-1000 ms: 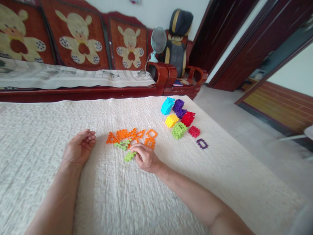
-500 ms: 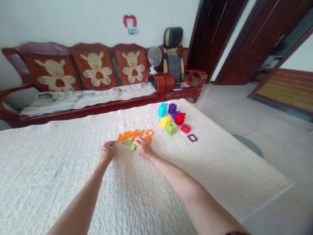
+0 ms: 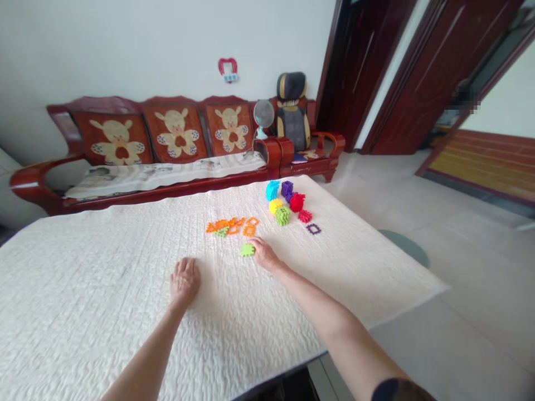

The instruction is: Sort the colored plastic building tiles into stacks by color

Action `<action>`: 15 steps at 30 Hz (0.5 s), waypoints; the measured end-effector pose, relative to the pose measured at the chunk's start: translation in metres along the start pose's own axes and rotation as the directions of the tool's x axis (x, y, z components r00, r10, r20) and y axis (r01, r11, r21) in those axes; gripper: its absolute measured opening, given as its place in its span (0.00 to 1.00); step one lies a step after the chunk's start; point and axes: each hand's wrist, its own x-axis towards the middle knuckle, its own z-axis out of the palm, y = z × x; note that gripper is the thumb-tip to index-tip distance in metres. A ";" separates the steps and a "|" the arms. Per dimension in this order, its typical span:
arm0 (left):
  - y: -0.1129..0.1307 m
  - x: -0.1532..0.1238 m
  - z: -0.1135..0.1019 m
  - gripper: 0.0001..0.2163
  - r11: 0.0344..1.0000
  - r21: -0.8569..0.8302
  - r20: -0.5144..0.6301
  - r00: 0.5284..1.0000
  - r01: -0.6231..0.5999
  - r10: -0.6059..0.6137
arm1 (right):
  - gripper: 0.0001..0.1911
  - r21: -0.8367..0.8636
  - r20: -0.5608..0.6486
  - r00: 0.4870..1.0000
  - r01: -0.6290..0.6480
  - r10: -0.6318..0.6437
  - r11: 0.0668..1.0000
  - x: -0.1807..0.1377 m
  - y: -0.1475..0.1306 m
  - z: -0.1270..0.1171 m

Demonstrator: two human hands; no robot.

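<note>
My right hand [image 3: 266, 255] pinches a flat light-green interlocking tile [image 3: 247, 250] by its right side, over the quilted white cover [image 3: 137, 289]. My left hand [image 3: 184, 280] lies palm down on the cover to the left, fingers stretched out and holding nothing. Just beyond the hands is a loose group of orange interlocking tiles [image 3: 221, 224], some solid and some open frames. A light-green triangular frame [image 3: 221, 233] lies against the near side of that group.
Bundled tiles stand farther right: cyan [image 3: 272, 190], purple [image 3: 287, 189], yellow [image 3: 275, 206], green [image 3: 283, 216] and red [image 3: 297, 202]. A purple square frame [image 3: 313, 229] lies near them. Behind the table are a wooden sofa [image 3: 167, 181], a small fan [image 3: 263, 115] and an armchair [image 3: 295, 128].
My right hand has drawn the green tile right and toward me, away from the orange group. My left hand has moved back from the group and flattened on the cover. The view has shifted.
</note>
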 end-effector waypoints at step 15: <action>0.002 -0.007 -0.002 0.13 0.997 0.072 -0.032 0.999 -0.039 0.041 | 0.33 -0.258 -0.124 0.883 -0.469 0.452 0.845 -0.015 -0.055 0.011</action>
